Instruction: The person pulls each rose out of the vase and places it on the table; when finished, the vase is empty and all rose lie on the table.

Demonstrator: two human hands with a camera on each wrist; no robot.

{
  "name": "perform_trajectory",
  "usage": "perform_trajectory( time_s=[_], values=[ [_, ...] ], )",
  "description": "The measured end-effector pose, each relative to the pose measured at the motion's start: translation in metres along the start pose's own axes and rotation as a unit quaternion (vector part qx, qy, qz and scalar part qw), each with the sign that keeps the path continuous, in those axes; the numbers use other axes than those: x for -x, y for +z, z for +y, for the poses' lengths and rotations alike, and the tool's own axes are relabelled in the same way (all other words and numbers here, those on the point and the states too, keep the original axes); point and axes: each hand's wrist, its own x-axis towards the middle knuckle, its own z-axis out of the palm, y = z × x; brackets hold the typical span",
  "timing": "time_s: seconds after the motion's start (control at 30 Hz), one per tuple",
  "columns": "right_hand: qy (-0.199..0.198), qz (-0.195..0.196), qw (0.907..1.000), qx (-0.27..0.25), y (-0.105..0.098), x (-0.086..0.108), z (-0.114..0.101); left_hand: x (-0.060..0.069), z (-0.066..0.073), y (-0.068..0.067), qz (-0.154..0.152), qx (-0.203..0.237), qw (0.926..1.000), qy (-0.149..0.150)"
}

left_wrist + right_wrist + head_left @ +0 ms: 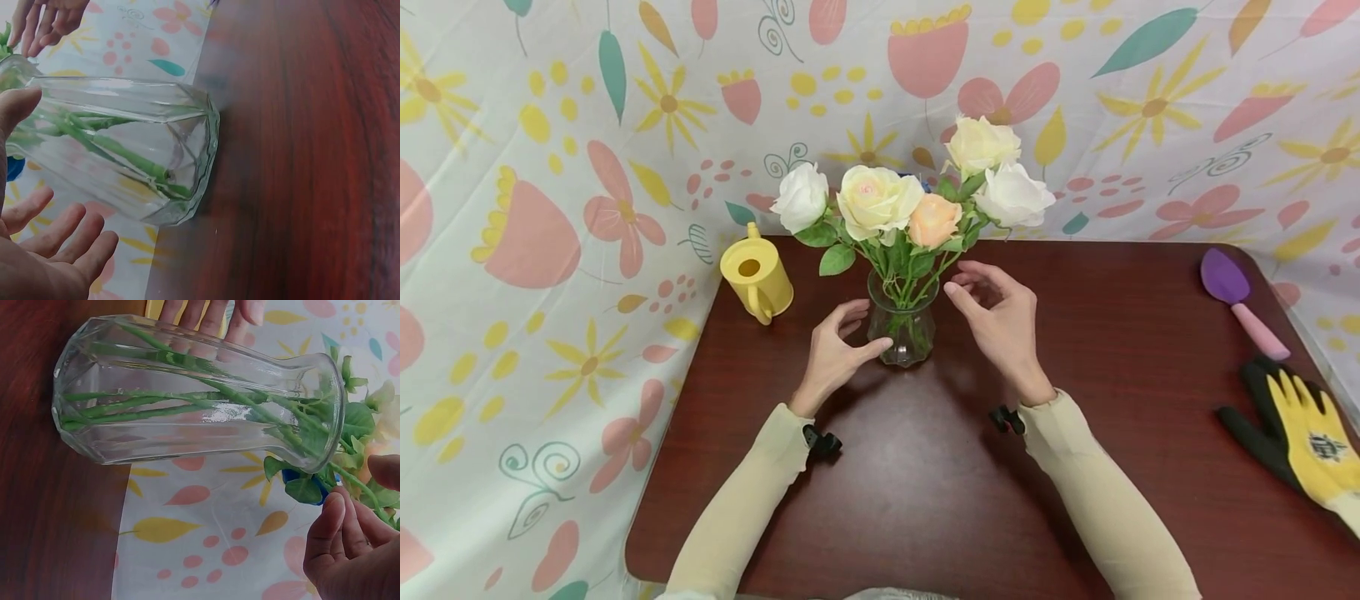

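A clear glass vase [906, 337] stands upright on the table, holding white, cream and peach roses [934, 220]; their green stems [125, 150] show through the glass. At the vase's left side is my left hand [837, 352], fingers relaxed and spread, the thumb in front of the glass; whether it touches cannot be told. My right hand [1002, 321] is on the other side near the rim, its fingers slightly bent beside the leaves and apart from the glass. In the right wrist view, the right hand [356, 540] is just beyond the vase mouth, holding nothing visible.
A yellow watering can [758, 279] stands left of the vase. Toward the table's right edge lie a purple trowel with a pink handle [1240, 300] and a yellow and black glove [1300, 433]. A floral cloth [587, 250] hangs behind and left of the table.
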Motion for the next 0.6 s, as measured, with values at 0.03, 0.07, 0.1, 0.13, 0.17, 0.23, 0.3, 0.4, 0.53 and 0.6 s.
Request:
perform_trajectory(
  time_s=[0.03, 0.07, 0.1, 0.13, 0.17, 0.23, 0.3, 0.4, 0.53, 0.6],
  values=[
    [0.0, 0.0, 1.0, 0.001, 0.001, -0.002, 0.0, -0.001, 0.0, 0.001, 0.002, -0.002, 1.0, 0.001],
    [-0.002, -0.001, 1.0, 0.006, 0.002, -0.003, 0.0, -0.002, 0.001, 0.003, 0.003, -0.004, 1.0, 0.001],
    [-0.003, -0.001, 0.9999, 0.011, 0.003, -0.004, -0.001, -0.003, 0.002, 0.004, 0.004, -0.009, 1.0, 0.002],
    [-0.004, -0.001, 0.9999, 0.016, 0.004, -0.005, -0.001, -0.004, 0.002, 0.005, 0.004, -0.014, 0.9999, 0.002],
    [-0.006, -0.002, 0.9997, 0.022, 0.004, -0.007, -0.001, -0.005, 0.003, 0.006, 0.004, -0.019, 0.9998, 0.003],
    [-0.01, -0.004, 0.9994, 0.032, 0.006, -0.008, -0.002, -0.007, 0.004, 0.007, 0.003, -0.028, 0.9996, 0.003],
    [-0.01, -0.005, 0.9991, 0.042, 0.007, -0.01, -0.001, -0.009, 0.004, 0.008, 0.003, -0.034, 0.9994, 0.004],
    [-0.008, -0.005, 0.9988, 0.047, 0.009, -0.012, -0.001, -0.01, 0.003, 0.01, 0.006, -0.034, 0.9994, 0.007],
    [-0.005, 0.0, 0.9985, 0.054, 0.012, -0.014, -0.003, -0.011, 0.001, 0.012, 0.013, -0.042, 0.9989, 0.013],
    [-0.004, 0.002, 0.9984, 0.056, 0.013, -0.015, -0.002, -0.011, 0.0, 0.013, 0.016, -0.05, 0.9986, 0.013]
  ],
)
